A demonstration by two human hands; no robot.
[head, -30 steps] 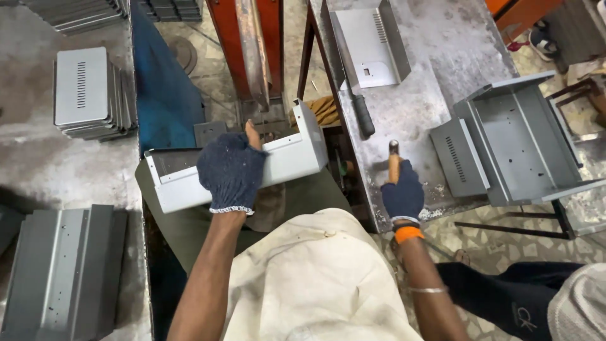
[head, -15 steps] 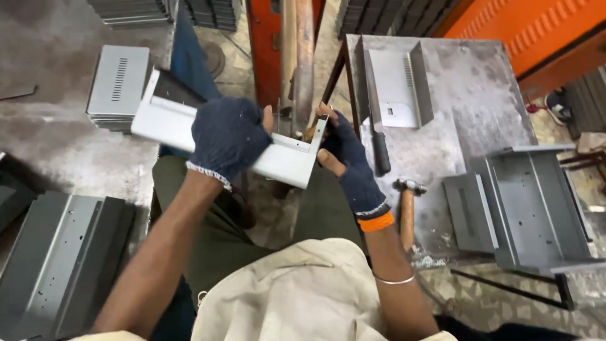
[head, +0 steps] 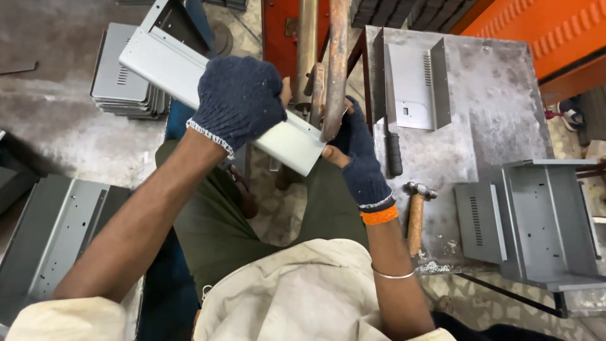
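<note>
Knitted dark-blue gloves cover both hands. Left hand (head: 238, 101) has its fingers curled tight over the top of a long pale-grey folded sheet-metal panel (head: 189, 76), which tilts from upper left down to lower right in front of the chest. Right hand (head: 356, 151) grips that panel's lower right end, fingers closed on its edge, just beside two rusty upright metal bars (head: 334, 63) on an orange machine frame (head: 281, 25). Right of it, on a scuffed steel workbench (head: 486, 107), lie a wooden-handled hammer (head: 416, 211) and a black-handled flat tool (head: 388, 120). Stacked grey vented panels (head: 120, 85) rest on the floor at left.
</note>
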